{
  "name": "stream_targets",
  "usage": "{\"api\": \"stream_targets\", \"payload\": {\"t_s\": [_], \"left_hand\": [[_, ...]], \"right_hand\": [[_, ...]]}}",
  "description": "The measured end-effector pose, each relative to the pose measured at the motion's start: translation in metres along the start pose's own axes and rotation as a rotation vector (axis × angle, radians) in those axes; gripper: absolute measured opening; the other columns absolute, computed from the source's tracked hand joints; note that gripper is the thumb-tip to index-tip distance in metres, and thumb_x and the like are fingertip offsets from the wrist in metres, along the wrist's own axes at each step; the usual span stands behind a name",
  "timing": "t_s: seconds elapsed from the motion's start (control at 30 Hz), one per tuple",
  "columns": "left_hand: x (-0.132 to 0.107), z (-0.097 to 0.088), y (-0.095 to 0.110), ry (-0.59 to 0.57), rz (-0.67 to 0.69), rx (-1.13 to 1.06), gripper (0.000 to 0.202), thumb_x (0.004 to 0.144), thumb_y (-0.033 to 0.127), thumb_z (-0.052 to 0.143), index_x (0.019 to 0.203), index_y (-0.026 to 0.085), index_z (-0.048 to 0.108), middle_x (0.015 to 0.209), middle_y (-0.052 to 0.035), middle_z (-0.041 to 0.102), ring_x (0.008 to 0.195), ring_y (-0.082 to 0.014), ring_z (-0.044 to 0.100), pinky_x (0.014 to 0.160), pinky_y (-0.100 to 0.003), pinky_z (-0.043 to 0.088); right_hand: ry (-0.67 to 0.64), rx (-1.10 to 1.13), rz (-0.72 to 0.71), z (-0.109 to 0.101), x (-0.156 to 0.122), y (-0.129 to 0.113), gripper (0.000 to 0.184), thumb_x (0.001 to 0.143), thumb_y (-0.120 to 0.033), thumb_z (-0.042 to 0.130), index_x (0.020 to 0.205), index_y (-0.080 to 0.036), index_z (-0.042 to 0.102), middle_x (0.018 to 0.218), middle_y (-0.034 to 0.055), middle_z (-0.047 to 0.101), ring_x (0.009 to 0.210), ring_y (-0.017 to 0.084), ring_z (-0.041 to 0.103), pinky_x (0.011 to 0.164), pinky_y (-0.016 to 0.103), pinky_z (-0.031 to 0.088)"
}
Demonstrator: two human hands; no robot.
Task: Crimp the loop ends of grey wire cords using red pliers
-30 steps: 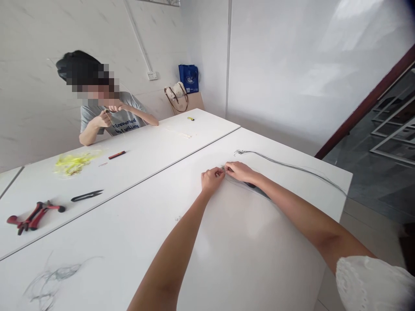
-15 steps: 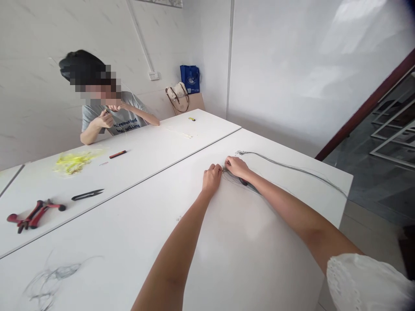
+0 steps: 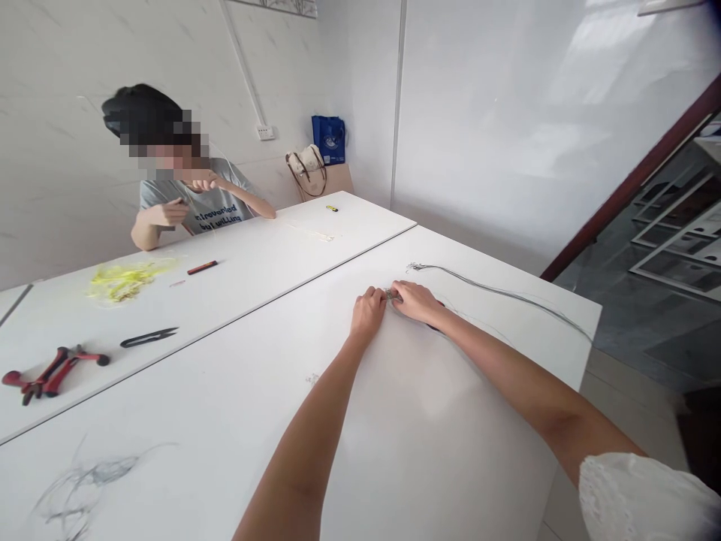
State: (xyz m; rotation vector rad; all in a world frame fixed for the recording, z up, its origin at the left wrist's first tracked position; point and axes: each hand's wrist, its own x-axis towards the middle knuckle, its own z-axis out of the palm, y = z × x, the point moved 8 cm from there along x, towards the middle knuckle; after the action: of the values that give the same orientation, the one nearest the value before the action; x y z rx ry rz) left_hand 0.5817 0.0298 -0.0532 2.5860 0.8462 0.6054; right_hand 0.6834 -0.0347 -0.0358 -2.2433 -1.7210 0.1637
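Note:
My left hand [image 3: 369, 311] is closed, its fingertips pinching the left side of a small grey tangle of thin wire ends [image 3: 390, 295]. From the other side my right hand [image 3: 415, 302] closes on the same thin wires, its fingers curled and close to the left hand. Fine strands trail away under my right forearm. By that wrist show dark and red ends of a tool [image 3: 441, 304], mostly hidden, so its kind is unclear. Beyond my right hand lies a long bundle of thin grey wires [image 3: 484, 283], reaching to the table's right edge.
On the white table [image 3: 451, 421] are red-handled pliers [image 3: 56, 373], black thread snips [image 3: 149, 337], loose grey strands [image 3: 93, 477], a yellow strand pile [image 3: 127, 279], a red-and-black stick-like object [image 3: 202, 267] and a yellow cutter [image 3: 332, 208]. A co-worker [image 3: 208, 199] sits across, handling a thin strand.
My right hand has lowered slightly and curled more around the wires; my left stays nearly in place. The view has shifted a little. The co-worker's hands have moved apart.

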Motion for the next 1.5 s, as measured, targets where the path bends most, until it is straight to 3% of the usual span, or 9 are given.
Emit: {"api": "stream_targets", "payload": {"t_s": [0.17, 0.53, 0.67, 0.9, 1.07, 1.3, 1.4, 1.5], "left_hand": [[0.001, -0.001, -0.003, 0.011, 0.004, -0.078, 0.017, 0.097, 0.016, 0.051, 0.093, 0.022, 0.066, 0.095, -0.0029, 0.065, 0.077, -0.0162, 0.062, 0.069, -0.028, 0.044], [0.004, 0.001, -0.007, 0.015, -0.017, -0.180, 0.015, 0.089, 0.014, 0.058, 0.090, 0.024, 0.069, 0.093, -0.0016, 0.069, 0.077, -0.0159, 0.063, 0.071, -0.027, 0.047], [0.004, 0.002, -0.007, 0.011, -0.007, -0.167, 0.022, 0.087, 0.011, 0.055, 0.097, 0.025, 0.069, 0.097, -0.0019, 0.070, 0.077, -0.0159, 0.063, 0.071, -0.028, 0.048], [0.003, 0.006, -0.007, 0.005, 0.028, -0.091, 0.027, 0.088, 0.007, 0.052, 0.100, 0.025, 0.069, 0.098, -0.0031, 0.069, 0.078, -0.0173, 0.065, 0.072, -0.029, 0.049], [0.002, 0.001, -0.001, 0.009, 0.049, -0.025, 0.028, 0.091, 0.009, 0.050, 0.105, 0.024, 0.068, 0.101, -0.0035, 0.069, 0.080, -0.0175, 0.066, 0.076, -0.030, 0.050], [-0.003, -0.005, 0.010, 0.051, 0.105, 0.121, 0.026, 0.091, 0.006, 0.046, 0.104, 0.020, 0.065, 0.107, -0.0100, 0.066, 0.102, -0.0257, 0.061, 0.088, -0.038, 0.046], [-0.006, -0.004, 0.016, 0.054, 0.165, 0.168, 0.030, 0.091, 0.003, 0.043, 0.107, 0.018, 0.063, 0.110, -0.0118, 0.064, 0.102, -0.0265, 0.059, 0.088, -0.040, 0.045], [-0.009, -0.002, 0.024, 0.040, 0.250, 0.186, 0.030, 0.093, 0.006, 0.042, 0.111, 0.019, 0.063, 0.111, -0.0114, 0.065, 0.100, -0.0260, 0.059, 0.089, -0.040, 0.044]], "right_hand": [[-0.001, 0.012, -0.022, 0.000, 0.004, 0.004, 0.014, 0.091, -0.020, 0.054, 0.097, -0.022, 0.066, 0.104, 0.0043, 0.070, 0.090, 0.018, 0.062, 0.066, 0.025, 0.034], [-0.017, -0.071, -0.094, -0.003, 0.002, 0.001, 0.018, 0.096, -0.021, 0.049, 0.094, -0.022, 0.067, 0.100, 0.0030, 0.070, 0.084, 0.015, 0.061, 0.063, 0.024, 0.033], [-0.060, -0.192, -0.149, -0.009, 0.005, -0.005, 0.023, 0.097, -0.017, 0.048, 0.090, -0.021, 0.069, 0.102, 0.0074, 0.070, 0.084, 0.018, 0.063, 0.063, 0.028, 0.031], [-0.139, -0.314, -0.204, -0.007, 0.007, -0.018, 0.033, 0.090, 0.001, 0.044, 0.094, -0.014, 0.073, 0.104, 0.0178, 0.070, 0.089, 0.024, 0.067, 0.074, 0.034, 0.038], [-0.097, -0.266, -0.140, -0.015, 0.014, -0.010, 0.025, 0.093, -0.008, 0.050, 0.099, -0.016, 0.073, 0.106, 0.0158, 0.071, 0.095, 0.025, 0.067, 0.080, 0.033, 0.040], [-0.026, -0.074, 0.076, -0.018, 0.024, 0.011, 0.023, 0.095, -0.022, 0.050, 0.101, -0.022, 0.072, 0.101, 0.0034, 0.075, 0.088, 0.016, 0.066, 0.069, 0.024, 0.042], [0.000, -0.054, 0.135, -0.032, 0.011, 0.022, 0.023, 0.095, -0.024, 0.048, 0.108, -0.022, 0.068, 0.105, 0.0026, 0.075, 0.092, 0.015, 0.066, 0.070, 0.023, 0.041], [0.009, -0.095, 0.172, -0.050, -0.024, 0.032, 0.022, 0.097, -0.034, 0.050, 0.114, -0.022, 0.060, 0.104, 0.0033, 0.073, 0.091, 0.017, 0.066, 0.069, 0.025, 0.039]]}}
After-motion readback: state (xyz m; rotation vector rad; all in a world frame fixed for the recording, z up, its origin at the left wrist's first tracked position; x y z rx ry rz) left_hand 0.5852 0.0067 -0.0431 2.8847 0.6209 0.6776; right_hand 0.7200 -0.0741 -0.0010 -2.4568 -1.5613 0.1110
